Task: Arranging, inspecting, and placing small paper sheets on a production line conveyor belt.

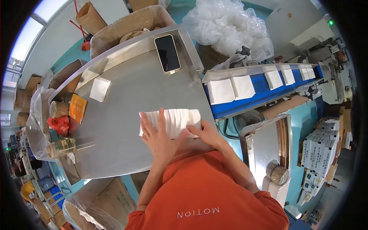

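A row of white folded paper napkins [174, 119], stood on edge and packed side by side, lies near the front edge of the metal table [119, 130]. My left hand [158, 142] grips its left part, with fingers stretched over the top and round the end. At the right end, my right hand [209, 134] holds the row with the thumb on the near side; some of its fingers are hidden behind the napkins. One loose white napkin [100, 89] lies flat at the table's far left.
A phone [167, 53] lies by the raised far rim. To the right, a blue conveyor belt [224, 111] carries several white napkin stacks [221, 92]. An orange packet [78, 108], red plastic [58, 124] and tape rolls [61, 148] sit along the left edge. A cardboard box [103, 203] stands below.
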Demonstrator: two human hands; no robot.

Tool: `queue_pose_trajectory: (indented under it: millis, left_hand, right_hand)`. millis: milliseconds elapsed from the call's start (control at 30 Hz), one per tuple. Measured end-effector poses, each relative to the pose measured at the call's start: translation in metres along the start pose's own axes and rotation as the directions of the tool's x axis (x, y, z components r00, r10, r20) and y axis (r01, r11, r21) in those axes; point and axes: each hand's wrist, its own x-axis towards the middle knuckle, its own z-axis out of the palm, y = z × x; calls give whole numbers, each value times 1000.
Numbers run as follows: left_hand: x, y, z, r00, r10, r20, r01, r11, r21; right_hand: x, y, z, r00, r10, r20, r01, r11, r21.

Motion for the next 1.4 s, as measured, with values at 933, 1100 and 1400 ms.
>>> queue_pose_trajectory:
  millis: [933,1100,1400]
  left_hand:
    - [11,-22,-3,934,-260,244,351,783,-513]
    - [-2,-10,12,981,-180,77,192,799,-570]
    - [2,-7,7,1000,16,-11,-19,967,-255]
  right_hand:
    - [7,-5,-14,968,33,-249,141,750,647]
    - [-8,-43,11,978,-10,-209,88,925,369]
    - [-3,-7,-9,961,76,-266,178,566,805]
